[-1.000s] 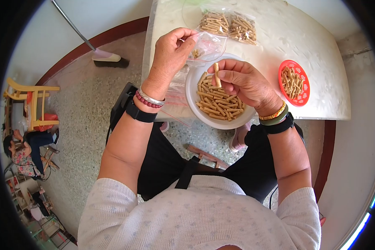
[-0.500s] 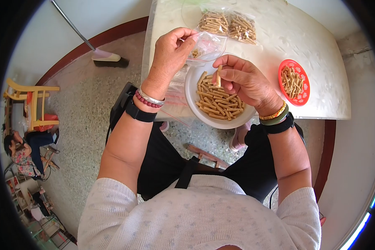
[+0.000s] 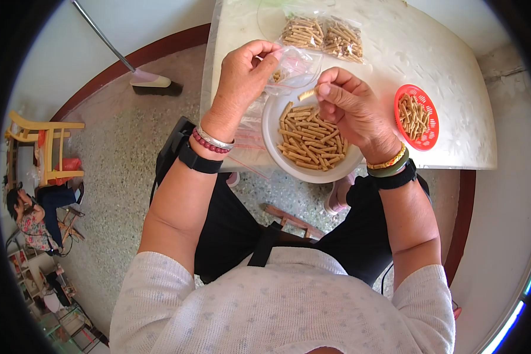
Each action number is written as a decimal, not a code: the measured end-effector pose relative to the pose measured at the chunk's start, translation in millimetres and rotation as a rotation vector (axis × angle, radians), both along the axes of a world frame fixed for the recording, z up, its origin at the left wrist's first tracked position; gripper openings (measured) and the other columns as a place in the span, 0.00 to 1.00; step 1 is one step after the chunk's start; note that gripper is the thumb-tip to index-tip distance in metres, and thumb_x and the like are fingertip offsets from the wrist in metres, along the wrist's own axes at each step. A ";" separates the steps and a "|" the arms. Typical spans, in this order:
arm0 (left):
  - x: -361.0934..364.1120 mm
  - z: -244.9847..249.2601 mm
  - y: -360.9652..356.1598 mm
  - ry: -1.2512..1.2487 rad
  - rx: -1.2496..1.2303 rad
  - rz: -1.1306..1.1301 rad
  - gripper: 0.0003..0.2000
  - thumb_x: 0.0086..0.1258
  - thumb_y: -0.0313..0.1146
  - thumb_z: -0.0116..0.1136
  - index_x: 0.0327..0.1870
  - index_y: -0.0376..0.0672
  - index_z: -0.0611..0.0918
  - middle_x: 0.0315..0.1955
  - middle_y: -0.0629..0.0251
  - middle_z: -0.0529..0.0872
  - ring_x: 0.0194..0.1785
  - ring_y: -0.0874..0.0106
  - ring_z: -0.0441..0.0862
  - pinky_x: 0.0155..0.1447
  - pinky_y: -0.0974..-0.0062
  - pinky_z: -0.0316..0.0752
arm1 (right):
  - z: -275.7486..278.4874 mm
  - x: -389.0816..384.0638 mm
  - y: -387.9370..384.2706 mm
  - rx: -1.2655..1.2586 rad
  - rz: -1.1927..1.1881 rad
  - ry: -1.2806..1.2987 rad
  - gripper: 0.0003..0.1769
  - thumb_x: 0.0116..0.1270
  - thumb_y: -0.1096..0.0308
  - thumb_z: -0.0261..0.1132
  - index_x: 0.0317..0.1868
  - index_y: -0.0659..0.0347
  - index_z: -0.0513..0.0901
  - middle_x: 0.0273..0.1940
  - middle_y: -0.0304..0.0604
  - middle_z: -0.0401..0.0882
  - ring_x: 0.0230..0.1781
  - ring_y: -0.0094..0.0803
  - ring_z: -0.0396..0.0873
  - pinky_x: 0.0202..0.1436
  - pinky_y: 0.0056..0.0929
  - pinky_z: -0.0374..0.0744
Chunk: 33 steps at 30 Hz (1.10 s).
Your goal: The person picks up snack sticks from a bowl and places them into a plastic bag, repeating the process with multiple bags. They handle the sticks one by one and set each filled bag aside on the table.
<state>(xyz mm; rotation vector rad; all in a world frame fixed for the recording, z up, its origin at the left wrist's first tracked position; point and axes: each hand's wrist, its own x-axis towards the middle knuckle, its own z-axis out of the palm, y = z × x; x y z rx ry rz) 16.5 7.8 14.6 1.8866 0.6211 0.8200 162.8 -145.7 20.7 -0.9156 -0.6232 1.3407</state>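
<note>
Bright daylight, fisheye w/ dark corners

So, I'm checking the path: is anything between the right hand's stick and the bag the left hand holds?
Nothing visible: the stick in the right hand sits just short of the bag pinched by the left hand, open gap between.

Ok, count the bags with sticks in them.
3. Two full ones lie side by side at the far edge of the table: the left bag, the right bag. The third bag, barely filled, is in the left hand. Others may be hidden.
</note>
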 end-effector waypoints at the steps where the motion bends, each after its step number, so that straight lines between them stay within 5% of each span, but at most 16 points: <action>1: 0.0 0.8 -1.0 0.016 0.012 0.002 0.09 0.71 0.33 0.58 0.44 0.38 0.84 0.29 0.76 0.83 0.29 0.88 0.73 0.31 0.87 0.68 | 0.3 0.3 0.6 0.038 -0.069 -0.018 0.05 0.67 0.71 0.67 0.40 0.60 0.79 0.30 0.30 0.76 0.25 0.15 0.70 0.28 0.14 0.69; 5: 2.6 -1.9 -5.6 -0.032 -0.022 -0.024 0.09 0.71 0.32 0.58 0.44 0.38 0.84 0.28 0.75 0.83 0.29 0.88 0.74 0.31 0.88 0.69 | 3.8 -7.5 5.8 0.151 -0.289 -0.417 0.04 0.66 0.73 0.67 0.40 0.61 0.80 0.31 0.29 0.77 0.28 0.15 0.73 0.31 0.16 0.72; 10: 4.2 -2.1 -7.8 -0.026 0.022 -0.014 0.08 0.71 0.31 0.58 0.44 0.38 0.84 0.28 0.76 0.83 0.29 0.88 0.73 0.31 0.88 0.68 | 5.6 -13.1 18.9 0.253 -0.464 -1.279 0.07 0.61 0.75 0.67 0.40 0.60 0.81 0.32 0.39 0.81 0.29 0.27 0.79 0.33 0.23 0.76; 15: 3.8 -0.8 -7.0 -0.059 0.005 0.034 0.07 0.68 0.29 0.60 0.40 0.35 0.85 0.26 0.68 0.85 0.27 0.83 0.77 0.32 0.84 0.73 | -3.6 -9.7 38.1 0.252 -0.500 -1.396 0.12 0.57 0.77 0.66 0.42 0.59 0.82 0.34 0.44 0.83 0.31 0.39 0.82 0.34 0.33 0.79; 23: 0.8 1.0 -0.8 -0.102 0.022 0.066 0.07 0.67 0.29 0.61 0.40 0.34 0.85 0.24 0.69 0.84 0.26 0.85 0.75 0.31 0.85 0.72 | 0.9 -6.3 28.5 0.208 -0.521 -1.118 0.05 0.62 0.74 0.67 0.40 0.61 0.84 0.30 0.38 0.81 0.26 0.22 0.76 0.30 0.21 0.74; 26: -1.2 2.0 1.2 -0.151 0.008 0.067 0.09 0.70 0.34 0.60 0.43 0.38 0.85 0.27 0.78 0.80 0.27 0.89 0.68 0.29 0.88 0.63 | 8.3 -6.0 14.4 0.204 -0.526 -1.106 0.05 0.62 0.73 0.67 0.38 0.62 0.83 0.26 0.37 0.79 0.25 0.20 0.75 0.30 0.20 0.74; 31: -5.7 -4.1 20.2 -0.545 -0.668 0.108 0.07 0.70 0.34 0.61 0.40 0.41 0.84 0.28 0.76 0.79 0.24 0.86 0.66 0.26 0.87 0.59 | 6.5 0.6 5.7 0.037 -0.348 -1.136 0.06 0.63 0.68 0.66 0.37 0.62 0.83 0.25 0.41 0.81 0.25 0.28 0.79 0.31 0.25 0.76; 33: -4.7 -7.8 21.5 -0.548 -0.692 0.144 0.06 0.70 0.34 0.60 0.38 0.41 0.84 0.27 0.75 0.79 0.24 0.86 0.67 0.25 0.87 0.57 | -6.3 8.8 8.5 -0.027 -0.096 -1.484 0.08 0.64 0.65 0.63 0.36 0.61 0.83 0.27 0.45 0.84 0.29 0.41 0.82 0.35 0.34 0.79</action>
